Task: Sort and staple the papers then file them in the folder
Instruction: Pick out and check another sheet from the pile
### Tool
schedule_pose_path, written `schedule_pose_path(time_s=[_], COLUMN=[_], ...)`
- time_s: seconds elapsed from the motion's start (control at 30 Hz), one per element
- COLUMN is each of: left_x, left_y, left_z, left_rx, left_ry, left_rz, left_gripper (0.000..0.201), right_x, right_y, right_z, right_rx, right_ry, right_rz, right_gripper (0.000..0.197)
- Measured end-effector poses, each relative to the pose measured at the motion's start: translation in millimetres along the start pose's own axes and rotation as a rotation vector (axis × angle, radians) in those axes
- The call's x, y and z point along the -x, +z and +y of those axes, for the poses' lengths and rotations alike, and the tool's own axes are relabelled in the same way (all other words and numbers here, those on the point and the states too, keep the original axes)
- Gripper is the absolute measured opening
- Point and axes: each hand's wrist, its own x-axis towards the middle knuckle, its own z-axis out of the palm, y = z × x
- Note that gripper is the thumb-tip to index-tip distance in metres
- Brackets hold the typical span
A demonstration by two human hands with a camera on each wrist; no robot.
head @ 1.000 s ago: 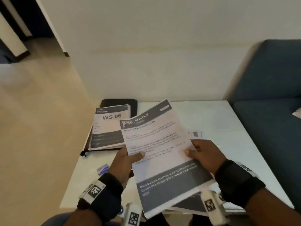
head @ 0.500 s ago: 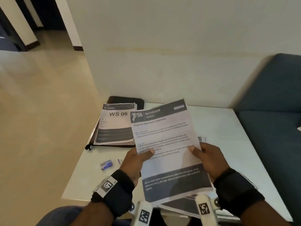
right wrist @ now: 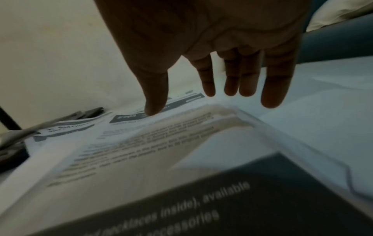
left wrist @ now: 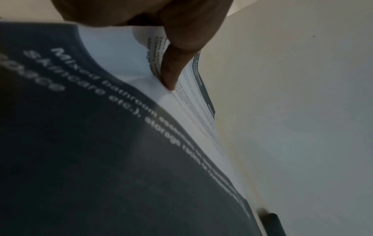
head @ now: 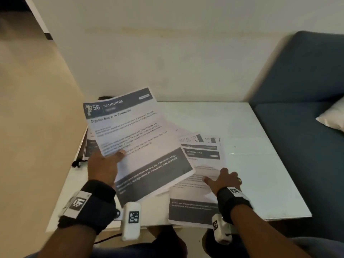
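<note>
My left hand (head: 106, 164) pinches the "756 BATHROOM" sheets (head: 134, 138) at their left edge and holds them above the white table (head: 251, 127); the thumb (left wrist: 171, 70) lies on top of the page (left wrist: 101, 143). My right hand (head: 223, 180) reaches with straight fingers over a loose pile of papers (head: 197, 185) at the table's front right; in the right wrist view its fingers (right wrist: 272, 89) hover just above the top sheet (right wrist: 141, 167). A black folder (head: 104, 98) with another stapled set (head: 91, 144) lies at the back left, mostly hidden behind the held sheets.
A blue sofa (head: 307, 90) with a pale cushion (head: 333, 116) stands right of the table. The wall (head: 167, 53) runs behind it. Bare floor (head: 37, 108) lies on the left. The table's back right is bare glass.
My right hand has let go of the bathroom sheets and dropped to the pile on the table. The left hand alone holds them now, swung left over the folder.
</note>
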Motion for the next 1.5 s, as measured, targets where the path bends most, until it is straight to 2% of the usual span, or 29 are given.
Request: schedule_pose_path(time_s=[0.1,0.27,0.33,0.47,0.7,0.83,1.0,1.13,1.23,1.33,1.5], left_x=[-4,-10,-10,-8,-6,-5,2,5,7,9,13], left_y=[-7,-13,-13,-12,-9,-9,-6,-4,-3,-3,0], left_z=[-6,-33,-39,-42,-42,-43,-35,-30,-30,-30,-28], left_rx=[-0.07,-0.198,-0.216,-0.214,-0.24,-0.231,-0.135,-0.11,-0.088,-0.018,-0.015], left_ry=[0.024,-0.019,-0.032,-0.032,0.044,0.051,0.026,0.038,0.011,-0.096,-0.231], left_rz=[0.023,-0.002,-0.004,-0.033,-0.047,-0.051,-0.079,-0.11,-0.14,-0.174,-0.268], left_gripper=[0.032,0.029,0.028,0.029,0.032,0.029,0.024,0.023,0.025,0.022,0.017], right_x=[-3,-21,-26,-27,-21,-16,-8,-4,-7,1,37], right_y=[16,23,19,13,0,-12,-31,-69,-96,-116,-119], right_z=[8,16,18,29,28,19,10,-6,-11,-17,-32], right_rx=[-0.009,-0.12,-0.178,-0.232,-0.227,-0.186,-0.182,-0.139,-0.256,-0.483,-0.928], right_ry=[0.093,0.145,0.147,0.113,0.038,0.014,-0.076,-0.124,-0.151,-0.235,-0.318], right_rz=[-0.038,-0.046,-0.037,0.03,0.071,0.059,0.106,0.173,0.2,0.151,-0.13], right_gripper=[0.093,0.089,0.075,0.034,0.014,0.035,0.033,0.027,0.016,0.013,0.012])
